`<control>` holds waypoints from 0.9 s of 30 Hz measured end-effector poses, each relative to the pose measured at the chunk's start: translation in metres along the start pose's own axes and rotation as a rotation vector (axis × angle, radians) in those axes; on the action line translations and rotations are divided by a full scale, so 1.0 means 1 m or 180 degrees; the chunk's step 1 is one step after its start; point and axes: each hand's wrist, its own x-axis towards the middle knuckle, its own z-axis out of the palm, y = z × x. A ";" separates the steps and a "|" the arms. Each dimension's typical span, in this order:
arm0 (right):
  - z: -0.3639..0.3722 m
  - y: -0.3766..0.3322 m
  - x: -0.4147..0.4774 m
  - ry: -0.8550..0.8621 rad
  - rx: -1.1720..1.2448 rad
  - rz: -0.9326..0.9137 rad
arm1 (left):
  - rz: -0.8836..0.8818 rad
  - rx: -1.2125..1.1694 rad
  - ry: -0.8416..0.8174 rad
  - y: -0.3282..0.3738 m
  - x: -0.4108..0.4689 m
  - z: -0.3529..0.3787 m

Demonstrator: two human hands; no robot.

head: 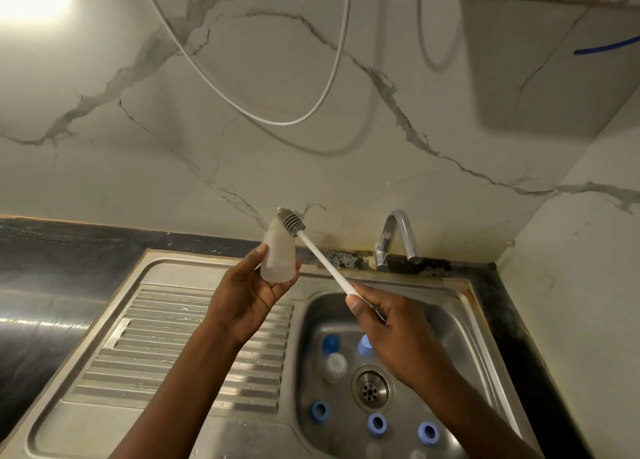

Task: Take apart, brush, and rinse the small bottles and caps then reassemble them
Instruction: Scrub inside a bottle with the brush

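Currently, left hand [249, 296]: fingers and thumb curled round the base of a small translucent bottle [278, 254], palm up.
Bottle position: held in the air, tilted, mouth up and away, above the back edge of the drainboard [194, 348].
Right hand [384, 323]: pinches the lower end of the brush [325, 264], a white handle running up and left.
Brush head [291, 221]: grey bristles against the bottle's neck; whether the tip is inside, cannot tell.
Sink basin [460, 296]: below the right hand, drain [372, 387] at centre.
Second bottle [335, 367]: lying just left of the drain.
Blue caps: three along the front edge of the basin [319, 412], [377, 424], [428, 432]; two behind the drain [330, 343], [364, 346], the latter partly hidden by the right hand.
Tap [398, 240]: at the basin's back edge, spout turned down.
Worktop [52, 251]: dark, left of the drainboard.
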 end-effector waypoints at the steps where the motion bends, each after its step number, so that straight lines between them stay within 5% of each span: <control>1: -0.002 0.001 0.001 -0.0008 -0.0009 -0.0024 | 0.0066 0.0144 0.0006 0.001 -0.001 0.000; 23: -0.021 0.008 0.012 -0.0036 -0.0649 -0.0369 | 0.1006 0.2837 0.0222 0.011 0.000 -0.005; 27: -0.018 0.004 0.014 -0.0011 -0.0556 -0.0364 | 0.1083 0.2618 0.0132 0.003 0.003 0.002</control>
